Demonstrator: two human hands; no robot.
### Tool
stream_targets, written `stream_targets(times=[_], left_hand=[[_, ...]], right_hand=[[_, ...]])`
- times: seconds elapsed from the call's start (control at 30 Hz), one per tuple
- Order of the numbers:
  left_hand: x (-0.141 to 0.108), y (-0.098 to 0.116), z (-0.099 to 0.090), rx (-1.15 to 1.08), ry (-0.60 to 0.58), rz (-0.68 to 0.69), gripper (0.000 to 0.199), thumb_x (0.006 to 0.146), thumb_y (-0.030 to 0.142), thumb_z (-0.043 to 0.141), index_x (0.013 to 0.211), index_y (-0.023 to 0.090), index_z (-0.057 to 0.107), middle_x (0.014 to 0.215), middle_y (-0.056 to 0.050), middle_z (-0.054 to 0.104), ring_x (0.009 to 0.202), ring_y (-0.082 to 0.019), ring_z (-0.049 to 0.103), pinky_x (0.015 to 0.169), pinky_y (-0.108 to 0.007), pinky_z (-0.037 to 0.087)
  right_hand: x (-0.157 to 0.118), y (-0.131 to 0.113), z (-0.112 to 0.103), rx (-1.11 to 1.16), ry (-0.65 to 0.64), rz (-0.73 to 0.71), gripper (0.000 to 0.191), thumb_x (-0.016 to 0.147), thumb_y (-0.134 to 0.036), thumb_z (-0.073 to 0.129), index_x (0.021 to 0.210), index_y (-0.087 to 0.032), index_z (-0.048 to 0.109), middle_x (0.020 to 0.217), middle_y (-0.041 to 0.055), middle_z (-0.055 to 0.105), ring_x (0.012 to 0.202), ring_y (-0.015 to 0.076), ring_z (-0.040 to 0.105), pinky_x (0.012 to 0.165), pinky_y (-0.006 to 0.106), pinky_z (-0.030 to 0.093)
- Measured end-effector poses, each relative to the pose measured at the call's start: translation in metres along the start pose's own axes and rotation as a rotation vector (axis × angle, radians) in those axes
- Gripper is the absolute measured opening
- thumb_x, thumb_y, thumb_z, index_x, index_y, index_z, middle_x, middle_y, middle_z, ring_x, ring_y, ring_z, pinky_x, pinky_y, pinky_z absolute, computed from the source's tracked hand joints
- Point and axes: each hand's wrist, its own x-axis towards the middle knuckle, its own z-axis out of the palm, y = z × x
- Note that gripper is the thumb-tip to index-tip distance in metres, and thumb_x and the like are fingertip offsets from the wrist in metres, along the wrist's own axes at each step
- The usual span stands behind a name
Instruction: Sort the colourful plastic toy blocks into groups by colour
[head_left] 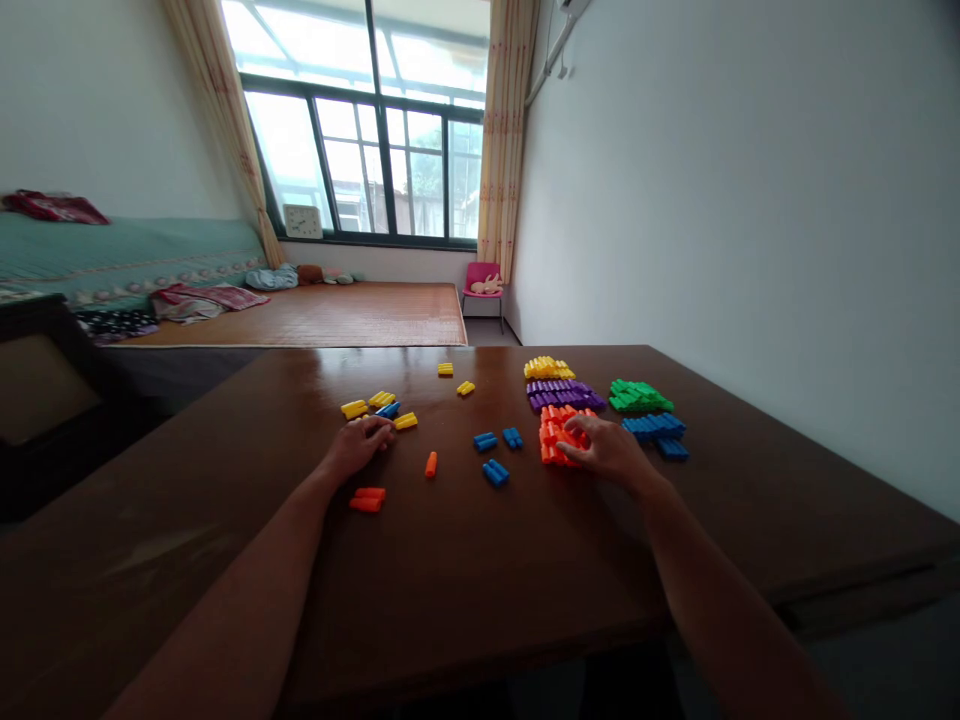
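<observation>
My left hand [363, 444] rests low over the table, its fingers loosely bent and slightly apart. Just beyond its fingertips lie a blue plastic piece [388, 410] and several yellow pieces [406, 421]. Across the table, my right hand [606, 446] reaches over a block of orange plastic pieces [550, 430]. Its thumb and index finger are around orange pieces at the block's right side; the hand partly hides them. A single orange piece [431, 465] lies between my hands, and joined orange pieces [368, 500] lie nearer me on the left.
Three blue clusters [495, 473] lie mid-table. Beyond the orange block sit purple [564, 393] and yellow [549, 368] stacks, with green [640, 396] and blue [654, 428] stacks at right. Small yellow clusters [445, 370] lie farther back. A white wall [735, 220] stands on the right.
</observation>
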Motion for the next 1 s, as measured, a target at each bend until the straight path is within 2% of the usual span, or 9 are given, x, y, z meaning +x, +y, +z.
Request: stream_targets(times=[0.2,0.3,0.37,0.47,0.6,0.7,0.8,0.87,1.0], left_hand=[[0.000,0.003,0.000,-0.007,-0.001,0.011,0.040,0.073,0.053,0.054,0.089,0.019,0.067,0.074,-0.001,0.070,0.062,-0.016,0.061,0.056,-0.025,0.046],[0.000,0.000,0.001,-0.006,0.010,0.027,0.039,0.073,0.052,0.053,0.088,0.019,0.068,0.074,-0.001,0.070,0.060,-0.016,0.062,0.058,-0.026,0.047],[0.001,-0.003,0.002,-0.004,0.024,0.036,0.039,0.074,0.053,0.054,0.087,0.019,0.068,0.075,-0.002,0.071,0.060,-0.016,0.062,0.060,-0.026,0.048],[0.001,-0.004,0.003,-0.017,0.029,0.041,0.038,0.074,0.051,0.053,0.086,0.018,0.068,0.075,-0.002,0.071,0.059,-0.016,0.062,0.059,-0.027,0.048],[-0.001,-0.003,0.004,-0.076,0.033,0.014,0.036,0.075,0.048,0.053,0.088,0.017,0.068,0.074,-0.002,0.070,0.059,-0.016,0.061,0.053,-0.026,0.046],[-0.003,-0.002,0.005,-0.137,0.035,-0.027,0.035,0.075,0.045,0.053,0.091,0.017,0.067,0.077,-0.003,0.069,0.060,-0.016,0.062,0.047,-0.024,0.044],[-0.003,-0.001,0.006,-0.194,0.037,-0.049,0.033,0.075,0.042,0.054,0.092,0.016,0.066,0.077,-0.003,0.068,0.061,-0.015,0.062,0.045,-0.022,0.044],[-0.002,-0.001,0.006,-0.212,0.035,-0.057,0.033,0.076,0.042,0.054,0.092,0.016,0.066,0.076,-0.003,0.068,0.061,-0.014,0.061,0.045,-0.021,0.044],[-0.003,0.000,0.004,-0.190,0.019,-0.059,0.034,0.075,0.044,0.055,0.093,0.017,0.065,0.077,-0.003,0.068,0.061,-0.014,0.061,0.045,-0.020,0.043]], right_hand=[[-0.004,-0.004,-0.007,-0.196,-0.026,-0.008,0.034,0.079,-0.055,0.058,0.093,-0.025,0.065,0.089,0.0045,0.070,0.076,0.0204,0.065,0.061,0.027,0.042],[-0.003,-0.004,-0.007,-0.163,0.053,-0.008,0.036,0.080,-0.057,0.057,0.094,-0.024,0.065,0.094,0.0060,0.069,0.078,0.0212,0.065,0.061,0.028,0.042],[0.001,-0.014,-0.002,-0.091,0.131,-0.015,0.037,0.083,-0.055,0.054,0.097,-0.023,0.064,0.098,0.0067,0.068,0.079,0.0207,0.064,0.063,0.029,0.044],[0.007,-0.050,0.011,0.080,0.080,-0.136,0.031,0.090,-0.047,0.048,0.098,-0.023,0.064,0.098,0.0057,0.068,0.078,0.0179,0.064,0.068,0.029,0.046],[0.014,-0.125,0.035,0.252,-0.174,-0.534,0.024,0.092,-0.029,0.048,0.109,-0.022,0.063,0.111,0.0066,0.065,0.097,0.0182,0.061,0.085,0.031,0.047],[0.020,-0.181,0.051,0.265,-0.244,-0.769,0.031,0.091,-0.019,0.045,0.119,-0.020,0.059,0.121,0.0061,0.062,0.110,0.0187,0.054,0.097,0.033,0.042],[0.026,-0.223,0.065,0.268,-0.236,-0.825,0.033,0.092,-0.021,0.047,0.123,-0.025,0.056,0.127,0.0003,0.059,0.112,0.0171,0.053,0.100,0.032,0.040],[0.028,-0.239,0.073,0.273,-0.240,-0.827,0.029,0.091,-0.023,0.051,0.119,-0.029,0.058,0.123,-0.0029,0.062,0.110,0.0159,0.056,0.099,0.030,0.040],[0.025,-0.238,0.073,0.265,-0.272,-0.810,0.022,0.086,-0.022,0.058,0.106,-0.026,0.064,0.103,-0.0013,0.068,0.098,0.0171,0.061,0.093,0.028,0.043]])
